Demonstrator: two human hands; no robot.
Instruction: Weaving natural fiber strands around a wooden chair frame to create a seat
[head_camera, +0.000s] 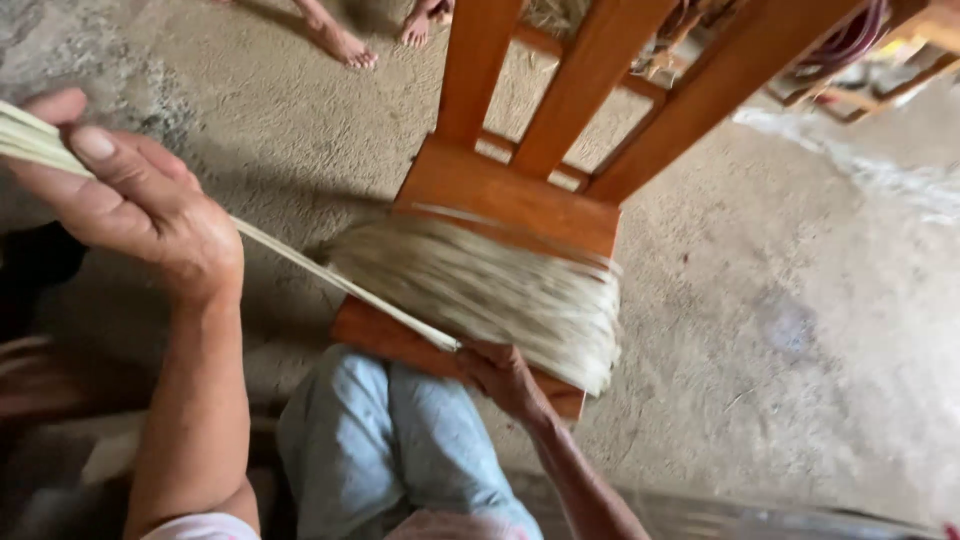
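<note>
Head view: a pale, straw-coloured fibre strip (330, 272), flat and taut, runs from the left hand (140, 205), whose fingers pinch it closed, down to the right hand (500, 375), fingers gripping it at the wound fibre bundle (490, 290) wrapped around an orange wooden frame (510, 195) resting on the lap.

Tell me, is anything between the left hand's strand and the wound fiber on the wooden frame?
Nothing visible. The pale strand runs free from the left hand to the fiber bundle on the wooden frame, where the right hand pinches it.
</note>
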